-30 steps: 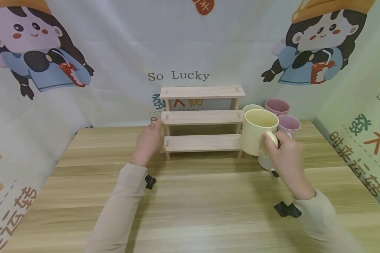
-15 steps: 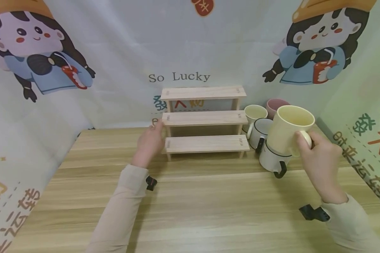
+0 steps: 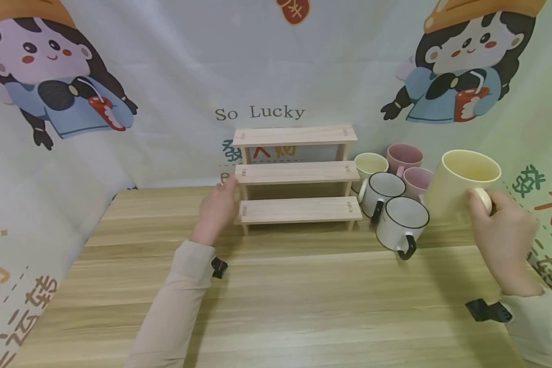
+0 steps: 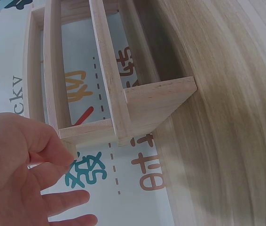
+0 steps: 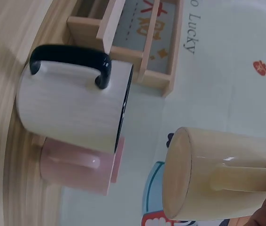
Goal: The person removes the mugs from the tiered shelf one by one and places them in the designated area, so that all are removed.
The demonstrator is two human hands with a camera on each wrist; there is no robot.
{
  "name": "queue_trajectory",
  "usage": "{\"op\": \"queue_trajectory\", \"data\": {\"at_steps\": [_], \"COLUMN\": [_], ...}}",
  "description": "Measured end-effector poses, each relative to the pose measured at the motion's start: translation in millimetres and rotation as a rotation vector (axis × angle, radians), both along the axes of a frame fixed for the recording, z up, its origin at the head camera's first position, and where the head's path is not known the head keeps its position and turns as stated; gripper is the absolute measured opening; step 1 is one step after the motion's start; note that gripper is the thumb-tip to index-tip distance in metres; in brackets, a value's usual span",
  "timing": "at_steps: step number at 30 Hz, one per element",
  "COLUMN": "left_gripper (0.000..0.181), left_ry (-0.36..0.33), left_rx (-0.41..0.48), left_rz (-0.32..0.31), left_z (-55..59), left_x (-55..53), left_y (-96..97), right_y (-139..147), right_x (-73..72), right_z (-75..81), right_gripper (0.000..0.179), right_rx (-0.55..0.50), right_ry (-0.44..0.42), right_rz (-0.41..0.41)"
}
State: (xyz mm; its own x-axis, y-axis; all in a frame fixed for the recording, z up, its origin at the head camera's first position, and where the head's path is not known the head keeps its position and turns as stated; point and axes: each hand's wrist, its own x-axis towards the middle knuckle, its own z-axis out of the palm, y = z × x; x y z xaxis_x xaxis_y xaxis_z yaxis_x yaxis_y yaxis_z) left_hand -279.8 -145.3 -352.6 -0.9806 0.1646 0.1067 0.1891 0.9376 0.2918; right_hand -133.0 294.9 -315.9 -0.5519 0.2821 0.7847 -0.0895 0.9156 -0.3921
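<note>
My right hand (image 3: 506, 237) grips the handle of a pale yellow mug (image 3: 462, 179) and holds it upright in the air, right of the other mugs. In the right wrist view, the yellow mug (image 5: 217, 174) hangs clear of the table, beyond a white mug (image 5: 76, 99) with a black handle. My left hand (image 3: 216, 209) is at the left end of a three-tier wooden shelf (image 3: 296, 172). Seen from the left wrist, the thumb and index finger of this hand (image 4: 25, 165) pinch the shelf's edge near the middle tier, while the other fingers stay loosely extended.
Right of the shelf stand two white mugs with black rims (image 3: 402, 225), a light yellow-green mug (image 3: 370, 166), a dark pink mug (image 3: 404, 157) and a lighter pink mug (image 3: 417, 181), close together. A printed cloth (image 3: 179, 76) backs the wooden table (image 3: 280, 296).
My right hand has carried the yellow mug rightward, away from the shelf's right end and past the other mugs, which now show fully. The left hand stays at the shelf.
</note>
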Motion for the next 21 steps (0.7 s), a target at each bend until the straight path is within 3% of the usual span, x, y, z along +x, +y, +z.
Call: {"op": "queue_trajectory", "data": {"at_steps": [9, 17, 21], "left_gripper": [0.049, 0.041, 0.042], "left_ry": [0.013, 0.016, 0.015], "left_rx": [-0.005, -0.007, 0.001], "left_rz": [0.003, 0.000, -0.001], "left_z": [-0.5, -2.7, -2.5], "left_x": [0.0, -0.8, -0.5], "left_y": [-1.0, -2.0, -1.7], "right_y": [18, 33, 38], "right_x": [-4.0, -10.8, -13.0], "right_z": [-2.7, -20.4, -29.5], "right_gripper": [0.041, 0.042, 0.040], "right_rx": [0.039, 0.062, 0.073], "right_ry": [-0.049, -0.181, -0.200], "right_rz": [-0.018, -0.044, -0.023]}}
